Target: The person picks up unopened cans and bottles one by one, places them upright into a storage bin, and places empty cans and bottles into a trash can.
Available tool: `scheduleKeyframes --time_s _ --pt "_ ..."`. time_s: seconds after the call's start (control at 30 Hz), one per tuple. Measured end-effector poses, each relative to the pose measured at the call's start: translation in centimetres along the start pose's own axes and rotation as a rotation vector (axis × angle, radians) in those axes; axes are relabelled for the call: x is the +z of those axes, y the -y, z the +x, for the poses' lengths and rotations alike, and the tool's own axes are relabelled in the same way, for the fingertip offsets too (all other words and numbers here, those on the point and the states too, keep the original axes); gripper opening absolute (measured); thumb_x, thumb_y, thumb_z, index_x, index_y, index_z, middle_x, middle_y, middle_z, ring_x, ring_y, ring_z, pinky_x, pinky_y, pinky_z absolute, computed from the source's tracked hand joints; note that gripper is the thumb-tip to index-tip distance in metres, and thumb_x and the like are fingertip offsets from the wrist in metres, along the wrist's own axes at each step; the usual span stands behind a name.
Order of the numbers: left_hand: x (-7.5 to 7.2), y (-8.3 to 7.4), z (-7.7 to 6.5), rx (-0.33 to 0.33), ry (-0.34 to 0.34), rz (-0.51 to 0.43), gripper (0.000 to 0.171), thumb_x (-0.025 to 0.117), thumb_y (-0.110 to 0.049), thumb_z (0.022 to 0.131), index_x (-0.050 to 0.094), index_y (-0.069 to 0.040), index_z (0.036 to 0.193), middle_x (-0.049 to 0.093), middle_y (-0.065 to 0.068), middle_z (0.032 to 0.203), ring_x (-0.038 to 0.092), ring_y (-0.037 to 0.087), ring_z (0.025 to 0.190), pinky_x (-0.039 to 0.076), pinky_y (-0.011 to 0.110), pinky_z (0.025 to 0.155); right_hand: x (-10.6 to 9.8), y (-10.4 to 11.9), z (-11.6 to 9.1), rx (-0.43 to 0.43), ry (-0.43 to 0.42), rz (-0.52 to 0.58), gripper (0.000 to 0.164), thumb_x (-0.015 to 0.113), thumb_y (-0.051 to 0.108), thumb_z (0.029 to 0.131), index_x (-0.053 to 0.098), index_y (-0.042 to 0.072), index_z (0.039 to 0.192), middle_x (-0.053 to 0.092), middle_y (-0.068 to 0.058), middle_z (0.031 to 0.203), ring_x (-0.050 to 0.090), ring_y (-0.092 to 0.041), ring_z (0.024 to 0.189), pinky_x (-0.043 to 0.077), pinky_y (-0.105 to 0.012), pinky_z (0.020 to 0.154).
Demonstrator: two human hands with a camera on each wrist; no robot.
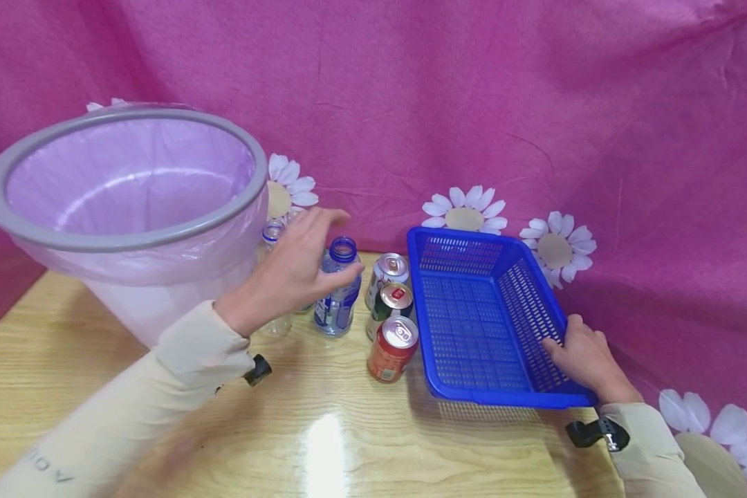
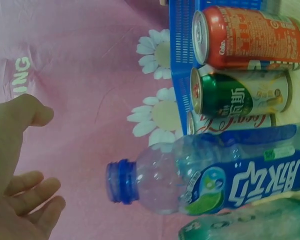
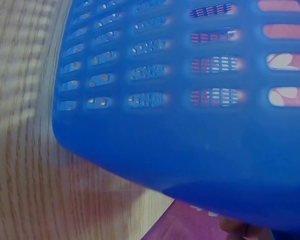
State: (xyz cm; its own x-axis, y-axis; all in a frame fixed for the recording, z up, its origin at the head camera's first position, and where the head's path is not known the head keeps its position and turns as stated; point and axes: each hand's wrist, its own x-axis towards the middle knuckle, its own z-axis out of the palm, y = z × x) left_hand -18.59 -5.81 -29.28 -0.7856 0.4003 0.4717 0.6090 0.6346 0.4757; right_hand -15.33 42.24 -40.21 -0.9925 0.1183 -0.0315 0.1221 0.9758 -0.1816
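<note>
My left hand (image 1: 292, 266) is spread over the bottles, thumb apart from the fingers, holding nothing. Just beyond its thumb stands an uncapped plastic bottle (image 1: 336, 315) with a blue neck and label. In the left wrist view the fingers (image 2: 35, 192) are apart from that bottle's mouth. A clear bottle (image 1: 274, 231) is partly hidden behind the hand, and a greenish bottle (image 2: 250, 222) shows at the left wrist view's lower edge. My right hand (image 1: 588, 360) grips the right rim of a blue plastic basket (image 1: 467, 325), which holds nothing. Its wall fills most of the right wrist view.
Between bottles and basket, three drink cans stand in a row: red (image 1: 391, 356), green (image 1: 389, 306) and white (image 1: 386, 273). A tall bin (image 1: 131, 238) with a grey rim and a clear liner stands at left. A pink flowered cloth (image 1: 373, 104) hangs behind the wooden table (image 1: 274, 429).
</note>
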Motion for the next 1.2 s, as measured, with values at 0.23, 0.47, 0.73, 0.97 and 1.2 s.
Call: scheduleKeyframes --time_s 0.23,0.47,0.73,0.97,1.2 --pt "1.5 -0.2 0.4 -0.064 -0.015 -0.047 0.077 0.076 -0.039 0.079 0.043 -0.003 0.139 0.054 0.015 0.133 0.052 0.030 0.125 0.042 0.045 0.111 0.0 -0.1 0.1 0.007 0.003 -0.004 0.054 0.055 0.033 0.093 0.038 -0.014 0.113 0.057 -0.034 0.098 0.051 -0.053 0.090 0.043 -0.058 0.076" --pt "2.6 -0.1 0.6 -0.086 -0.024 -0.092 0.078 0.076 -0.037 0.080 0.040 -0.003 0.140 0.054 0.014 0.133 0.051 0.030 0.126 0.041 0.044 0.111 0.0 -0.2 0.0 0.004 0.005 -0.005 0.053 0.055 0.034 0.093 0.039 -0.012 0.112 0.058 -0.033 0.096 0.055 -0.051 0.086 0.046 -0.058 0.073" --pt "3.8 0.6 0.6 -0.137 -0.048 -0.111 0.079 0.076 -0.036 0.079 0.039 -0.002 0.140 0.053 0.015 0.131 0.050 0.028 0.122 0.045 0.043 0.107 0.0 -0.2 0.0 -0.012 -0.004 0.007 0.051 0.056 0.033 0.092 0.039 -0.012 0.109 0.058 -0.031 0.092 0.060 -0.048 0.080 0.049 -0.056 0.067" --pt "4.5 1.3 0.6 -0.176 -0.066 -0.134 0.082 0.077 -0.036 0.078 0.038 -0.002 0.141 0.049 0.016 0.136 0.048 0.028 0.126 0.042 0.043 0.111 0.0 -0.3 0.1 -0.035 -0.030 0.016 0.046 0.059 0.031 0.091 0.041 -0.010 0.103 0.060 -0.030 0.085 0.061 -0.045 0.073 0.049 -0.054 0.062" --pt "5.1 1.6 0.6 -0.269 -0.099 -0.217 0.083 0.077 -0.037 0.078 0.037 -0.005 0.142 0.047 0.014 0.139 0.046 0.030 0.130 0.040 0.045 0.113 -0.1 -0.3 0.0 -0.031 -0.010 0.023 0.046 0.057 0.033 0.092 0.041 -0.009 0.104 0.059 -0.027 0.086 0.062 -0.041 0.074 0.050 -0.051 0.063"
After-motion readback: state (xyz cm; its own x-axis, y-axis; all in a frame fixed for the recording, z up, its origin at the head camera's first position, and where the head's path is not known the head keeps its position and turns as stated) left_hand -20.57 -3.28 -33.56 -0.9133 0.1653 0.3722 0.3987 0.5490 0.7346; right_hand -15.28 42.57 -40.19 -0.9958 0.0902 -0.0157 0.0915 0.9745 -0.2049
